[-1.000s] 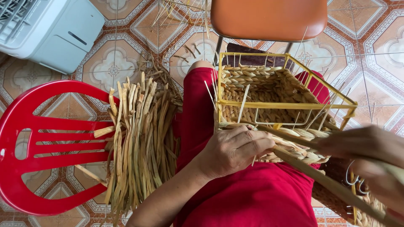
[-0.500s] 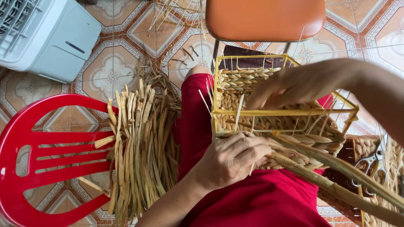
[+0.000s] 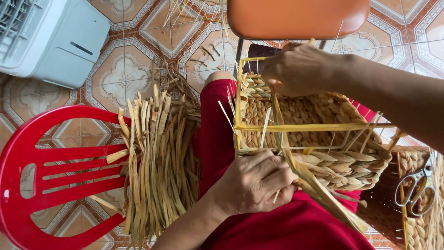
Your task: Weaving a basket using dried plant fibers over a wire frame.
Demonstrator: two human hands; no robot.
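The right hand (image 3: pixel 300 69) has moved to grip the far rim of the half-woven basket (image 3: pixel 314 139), while the left hand (image 3: pixel 254 183) stays clamped on a straw strand (image 3: pixel 323 194).

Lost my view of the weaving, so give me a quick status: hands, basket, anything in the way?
Left hand grips near rim. Right hand at far rim, on a strand. Half-woven basket on lap. Loose fibre bundle beside, clear.

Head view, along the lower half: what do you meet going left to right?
Red chair → bundle of dried strands → left hand → half-woven basket on a yellow frame → scissors.
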